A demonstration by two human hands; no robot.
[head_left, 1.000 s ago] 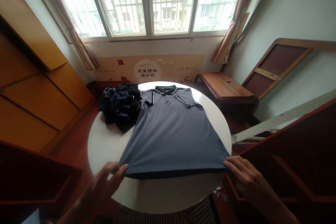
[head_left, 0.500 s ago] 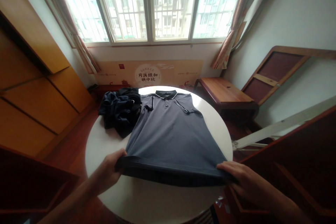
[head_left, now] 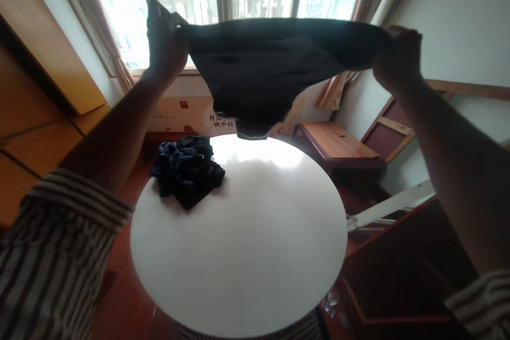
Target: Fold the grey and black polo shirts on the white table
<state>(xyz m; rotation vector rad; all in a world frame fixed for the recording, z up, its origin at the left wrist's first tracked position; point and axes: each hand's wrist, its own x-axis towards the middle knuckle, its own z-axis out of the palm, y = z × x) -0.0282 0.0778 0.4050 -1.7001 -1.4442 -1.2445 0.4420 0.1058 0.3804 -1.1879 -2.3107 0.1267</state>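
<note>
A dark grey polo shirt (head_left: 258,64) is stretched wide in the air in front of the window, its hem up and its collar end hanging down toward the far edge of the white round table (head_left: 247,255). My left hand (head_left: 165,42) is closed on one corner of the hem, and my right hand (head_left: 398,58) grips the opposite corner. The shirt's buttons and sleeves are lost in folds and shadow. On the table's far left lies a crumpled pile of dark clothes (head_left: 185,170), apart from both hands.
Beyond the table, a printed cardboard panel (head_left: 167,111) leans below the window. A wooden bench (head_left: 338,141) stands at the back right, near a white metal frame (head_left: 392,204). Wooden cabinets (head_left: 35,85) line the left side.
Both hands have lifted the polo shirt by its hem from the tabletop up to window height. The shirt now hangs off the table, and the clothes pile has stayed in place.
</note>
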